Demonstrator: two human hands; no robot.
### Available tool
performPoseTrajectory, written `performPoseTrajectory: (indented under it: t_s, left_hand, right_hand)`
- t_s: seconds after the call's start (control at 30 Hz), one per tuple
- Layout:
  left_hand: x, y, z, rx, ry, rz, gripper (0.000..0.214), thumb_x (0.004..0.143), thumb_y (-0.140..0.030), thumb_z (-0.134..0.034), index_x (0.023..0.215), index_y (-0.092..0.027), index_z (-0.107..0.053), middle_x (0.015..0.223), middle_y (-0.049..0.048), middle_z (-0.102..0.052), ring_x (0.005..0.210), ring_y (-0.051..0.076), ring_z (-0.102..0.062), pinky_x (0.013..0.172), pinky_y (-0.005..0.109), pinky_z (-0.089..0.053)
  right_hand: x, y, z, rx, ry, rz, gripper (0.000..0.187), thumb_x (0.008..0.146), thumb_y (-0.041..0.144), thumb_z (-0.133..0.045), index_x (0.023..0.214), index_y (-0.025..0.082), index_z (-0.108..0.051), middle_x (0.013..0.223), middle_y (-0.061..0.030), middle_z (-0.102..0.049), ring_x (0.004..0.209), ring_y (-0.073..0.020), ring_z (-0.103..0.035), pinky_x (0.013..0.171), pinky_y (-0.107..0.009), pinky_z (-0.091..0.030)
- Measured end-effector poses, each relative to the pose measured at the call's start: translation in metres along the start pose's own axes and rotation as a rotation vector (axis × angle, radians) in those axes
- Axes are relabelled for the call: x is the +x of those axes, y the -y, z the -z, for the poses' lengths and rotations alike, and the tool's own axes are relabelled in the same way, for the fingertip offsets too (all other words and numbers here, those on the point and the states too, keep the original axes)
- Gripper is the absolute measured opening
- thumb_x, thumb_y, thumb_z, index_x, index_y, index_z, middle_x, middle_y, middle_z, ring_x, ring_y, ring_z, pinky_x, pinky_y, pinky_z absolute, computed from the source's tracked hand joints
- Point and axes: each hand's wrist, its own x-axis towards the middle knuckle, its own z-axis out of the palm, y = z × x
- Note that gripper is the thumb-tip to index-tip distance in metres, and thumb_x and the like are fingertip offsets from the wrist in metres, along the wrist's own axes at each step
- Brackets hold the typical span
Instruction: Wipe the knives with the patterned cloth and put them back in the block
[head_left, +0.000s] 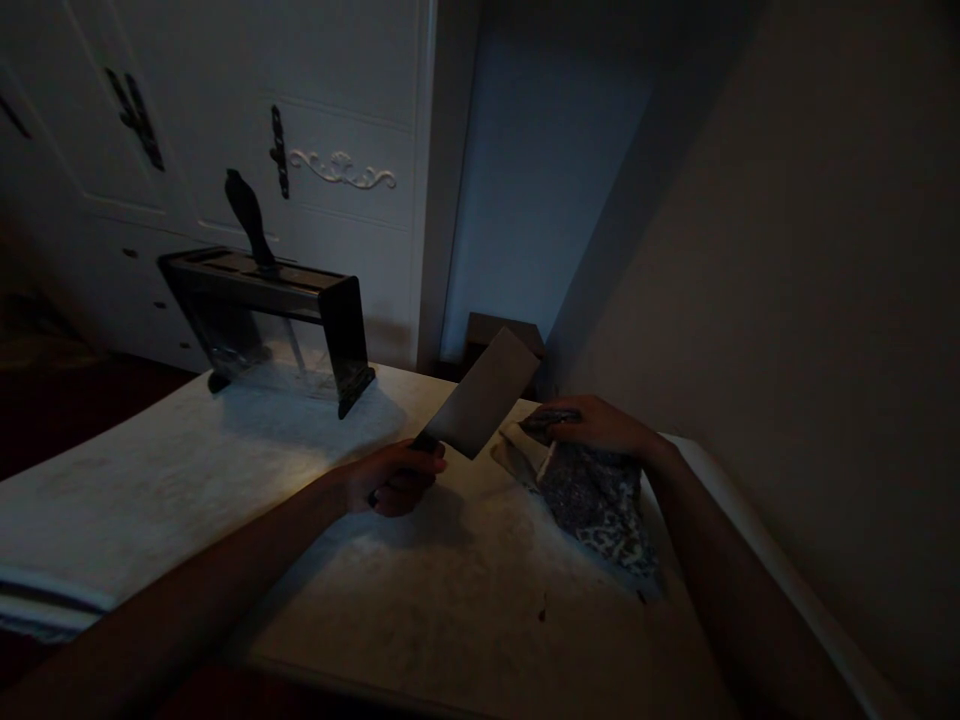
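Note:
My left hand [396, 478] is closed round the dark handle of a broad cleaver [484, 394], whose flat blade rises up and to the right above the table. My right hand [596, 423] rests on a patterned cloth [596, 497] at the table's right side, fingers gathered on the cloth's upper end, close under the blade tip. The room is dim and fine detail of the fingers is hard to see.
A knife block [270, 312] with clear sides and one dark-handled knife [249, 216] in it stands at the back of the pale table [225, 480]. White cabinet doors [225, 120] lie behind it. A wall [825, 300] runs along the right.

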Motion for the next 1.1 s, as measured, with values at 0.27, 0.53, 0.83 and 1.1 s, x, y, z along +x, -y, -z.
performPoseTrajectory:
  t_s: [0.27,0.53,0.83,1.1]
  left_hand:
    - [0.004,-0.001,0.001,-0.061,-0.046,-0.121,0.043,0.089,-0.035,-0.057,0.056,-0.019,-0.035,0.036,-0.0084,-0.027,0.025,0.005,-0.016,0.023,0.016,-0.020]
    - [0.009,0.001,-0.010,0.084,-0.304,-0.274,0.038,0.077,-0.034,-0.072,0.068,-0.021,-0.038,0.039,-0.0124,-0.030,0.026,0.004,-0.019,0.024,0.014,-0.019]
    - [0.012,0.003,-0.016,0.255,-0.520,-0.306,0.046,0.069,-0.043,-0.078,0.066,-0.021,-0.037,0.039,-0.0127,-0.031,0.027,0.004,-0.027,0.026,0.016,-0.023]
    - [0.014,0.003,-0.020,0.336,-0.621,-0.354,0.047,0.064,-0.048,-0.079,0.066,-0.020,-0.041,0.037,-0.0116,-0.035,0.026,0.004,-0.030,0.025,0.016,-0.024]
  right_hand:
    - [0.011,0.031,-0.046,-0.169,0.086,0.164,0.055,0.077,0.048,-0.070,0.125,0.024,-0.061,0.121,-0.0068,-0.067,0.111,-0.0245,-0.061,0.096,-0.040,-0.046]
    - [-0.002,0.053,-0.063,-0.521,-0.008,0.204,0.053,0.067,0.026,-0.079,0.118,0.025,-0.065,0.120,-0.0097,-0.065,0.112,-0.0298,-0.056,0.094,-0.045,-0.046]
    - [-0.010,0.083,-0.044,-0.205,0.060,0.387,0.030,0.082,0.015,-0.060,0.110,0.025,-0.063,0.124,-0.0053,-0.063,0.113,-0.0219,-0.059,0.096,-0.037,-0.047]
    - [-0.003,0.083,-0.053,0.064,0.025,0.302,0.047,0.079,0.046,-0.071,0.119,0.025,-0.059,0.143,-0.0084,-0.049,0.125,-0.0269,-0.053,0.102,-0.043,-0.046]
